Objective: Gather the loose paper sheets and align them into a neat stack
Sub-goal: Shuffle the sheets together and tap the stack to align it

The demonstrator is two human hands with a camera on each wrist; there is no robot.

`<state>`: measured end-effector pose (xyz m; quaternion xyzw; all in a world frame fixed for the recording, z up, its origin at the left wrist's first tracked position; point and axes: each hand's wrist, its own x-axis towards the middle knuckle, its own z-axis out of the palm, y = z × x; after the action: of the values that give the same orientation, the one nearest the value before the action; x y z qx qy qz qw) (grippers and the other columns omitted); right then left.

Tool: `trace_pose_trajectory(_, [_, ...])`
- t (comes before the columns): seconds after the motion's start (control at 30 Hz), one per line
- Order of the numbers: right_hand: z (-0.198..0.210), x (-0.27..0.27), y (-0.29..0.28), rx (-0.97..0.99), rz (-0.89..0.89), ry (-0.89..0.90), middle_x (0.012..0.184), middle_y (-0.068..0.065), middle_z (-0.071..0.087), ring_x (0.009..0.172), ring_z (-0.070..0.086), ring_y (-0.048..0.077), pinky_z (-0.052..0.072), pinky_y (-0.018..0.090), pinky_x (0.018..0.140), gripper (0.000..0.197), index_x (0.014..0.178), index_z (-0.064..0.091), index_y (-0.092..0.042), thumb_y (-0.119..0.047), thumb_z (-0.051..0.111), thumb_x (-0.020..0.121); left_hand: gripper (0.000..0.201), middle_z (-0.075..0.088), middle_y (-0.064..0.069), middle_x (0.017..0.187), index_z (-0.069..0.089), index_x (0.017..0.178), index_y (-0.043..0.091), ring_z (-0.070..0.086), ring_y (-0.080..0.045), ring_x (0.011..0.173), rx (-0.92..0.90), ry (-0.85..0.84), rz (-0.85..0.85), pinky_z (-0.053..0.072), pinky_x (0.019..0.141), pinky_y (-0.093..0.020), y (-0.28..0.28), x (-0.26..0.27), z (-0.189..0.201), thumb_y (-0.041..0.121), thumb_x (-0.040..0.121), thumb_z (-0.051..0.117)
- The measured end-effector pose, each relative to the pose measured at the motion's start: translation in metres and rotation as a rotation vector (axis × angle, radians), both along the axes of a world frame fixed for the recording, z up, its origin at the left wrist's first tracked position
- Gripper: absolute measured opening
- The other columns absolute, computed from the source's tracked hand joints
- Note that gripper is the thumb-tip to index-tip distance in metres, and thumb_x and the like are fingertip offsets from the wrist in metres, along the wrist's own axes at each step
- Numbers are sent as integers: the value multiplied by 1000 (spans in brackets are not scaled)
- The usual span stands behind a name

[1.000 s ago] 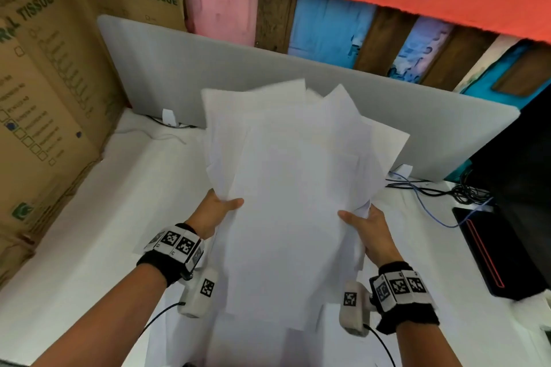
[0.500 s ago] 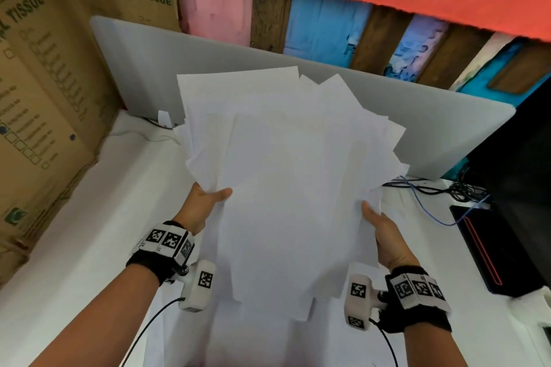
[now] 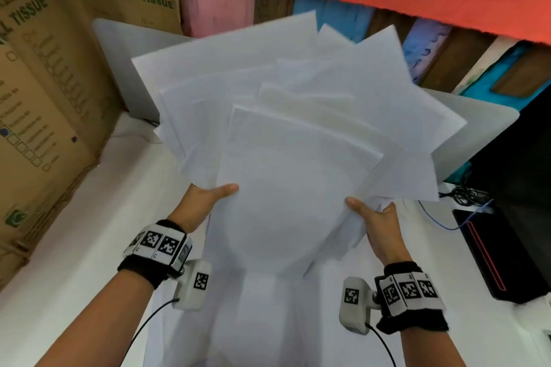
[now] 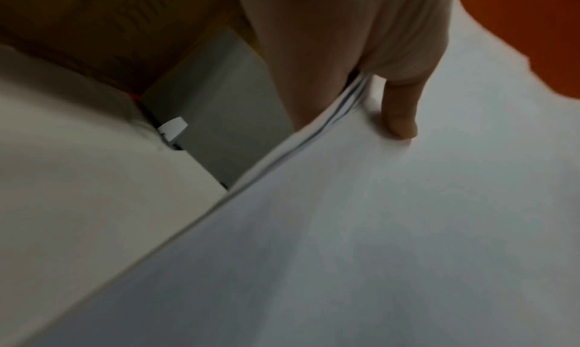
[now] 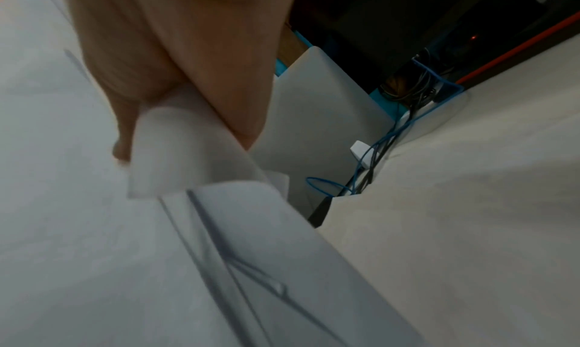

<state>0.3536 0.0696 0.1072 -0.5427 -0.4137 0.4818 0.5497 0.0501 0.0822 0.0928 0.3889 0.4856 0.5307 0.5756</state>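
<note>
Several white paper sheets [image 3: 292, 140] fan out unevenly, lifted above the white table [image 3: 89, 217]. My left hand [image 3: 205, 202] grips the bundle's left edge, thumb on the top sheet and fingers hidden underneath. My right hand [image 3: 378, 217] grips the right edge the same way. The left wrist view shows the thumb pressed on the sheets [image 4: 376, 228], their edges layered under it. In the right wrist view the sheets [image 5: 94, 228] curl and splay beside my palm. More white paper lies flat on the table under the bundle.
Cardboard boxes [image 3: 44, 83] printed "JUMBO ROLL TISSUE" stand at the left. A grey divider panel [image 3: 119, 68] runs along the table's back. A black device with a red stripe [image 3: 492, 247] and tangled cables [image 3: 468, 194] sit at the right.
Both hands have raised the bundle higher and tilted it up toward the camera. The right thumb has shifted inward over the top sheet.
</note>
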Motion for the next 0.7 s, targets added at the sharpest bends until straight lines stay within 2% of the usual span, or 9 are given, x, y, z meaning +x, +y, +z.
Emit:
trace_pose_trajectory(0.1, [0, -7, 1, 33, -2, 71, 56, -3, 67, 56, 65, 10, 52, 18, 59, 22, 50, 65, -16, -5, 75, 66, 29, 70, 10, 91, 59, 104, 21, 67, -3, 84, 38, 39, 8, 53, 69, -15, 3, 3, 4, 3, 81, 65])
trace_pose_trajectory(0.17, [-10, -11, 1, 5, -45, 82, 43, -4, 55, 45, 55, 12, 50, 18, 58, 36, 34, 50, -19, -19, 81, 53, 27, 70, 8, 91, 60, 105, 16, 67, -4, 84, 25, 45, -4, 53, 69, -14, 0, 7, -2, 1, 82, 63])
trace_pose_trajectory(0.2, [-15, -13, 1, -11, -70, 96, 39, -5, 47, 41, 49, 11, 48, 19, 58, 47, 32, 42, -21, -16, 82, 56, 28, 69, 6, 92, 59, 107, 13, 67, -4, 85, 15, 42, -8, 54, 71, -15, -3, 7, -6, 1, 83, 63])
trace_pose_trajectory(0.3, [-24, -14, 4, -3, -129, 109, 37, -9, 40, 39, 43, 8, 45, 18, 56, 61, 31, 36, -24, 1, 73, 73, 43, 72, 7, 86, 59, 106, 9, 68, -5, 85, -11, -15, -45, 55, 80, -22, -6, 7, -5, 11, 68, 79])
trace_pose_trajectory(0.37, [-25, -13, 6, 16, -147, 99, 40, -7, 44, 43, 47, 10, 48, 17, 57, 58, 34, 37, -21, 1, 72, 74, 66, 73, 10, 75, 60, 95, 12, 69, -2, 75, -13, -80, -54, 55, 70, -18, -4, 3, -1, 25, 38, 90])
trace_pose_trajectory(0.43, [-25, -13, 7, 24, -145, 112, 42, -6, 51, 45, 54, 9, 50, 16, 58, 54, 36, 40, -19, 3, 71, 75, 73, 74, 8, 83, 70, 91, 20, 69, -6, 81, 7, -167, -67, 54, 68, -18, 0, -2, 4, 47, 27, 91])
trace_pose_trajectory(0.53, [-24, -13, 7, 29, -117, 116, 44, -7, 57, 47, 58, 7, 50, 15, 57, 49, 39, 46, -16, 4, 69, 76, 68, 74, 4, 91, 78, 81, 26, 70, -10, 87, 8, -379, -41, 57, 73, -25, 7, -10, 16, 59, 23, 88])
trace_pose_trajectory(0.63, [-20, -16, 6, 22, -115, 93, 46, -9, 60, 50, 60, 6, 50, 14, 58, 44, 41, 53, -17, 3, 69, 77, 85, 66, -3, 117, 72, 103, 23, 61, -20, 111, 23, -565, -41, 50, 93, -40, 12, -20, 34, 65, 30, 84])
trace_pose_trajectory(0.7, [-18, -17, 5, 22, -121, 91, 52, -9, 65, 54, 63, 4, 51, 13, 58, 32, 53, 60, -17, 4, 68, 77, 86, 60, -3, 128, 67, 114, 23, 54, -23, 121, 28, -634, -100, 44, 99, -45, 11, -27, 42, 67, 41, 80])
